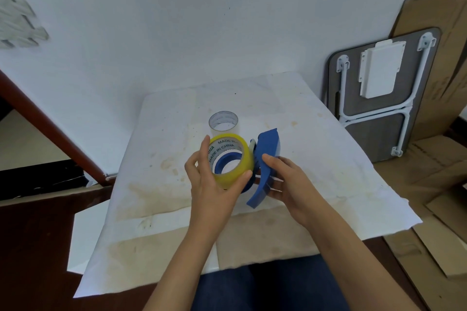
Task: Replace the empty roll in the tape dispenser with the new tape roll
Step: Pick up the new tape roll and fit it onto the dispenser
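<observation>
My left hand (pixel 213 184) grips a yellowish new tape roll (pixel 233 171) whose core reads "MADE IN CHINA". The roll sits around the blue hub of the blue tape dispenser (pixel 266 159); how far onto the hub it sits I cannot tell. My right hand (pixel 285 182) holds the dispenser by its curved handle, above the table. The empty roll (pixel 223 122), a pale, near-transparent ring, stands on the table just behind the two hands.
The small table is covered with stained white paper (pixel 316 159). A folded grey table with white legs (pixel 379 93) leans on the wall at the right, beside flattened cardboard (pixel 442 184). A dark red wooden beam (pixel 50 129) runs at the left.
</observation>
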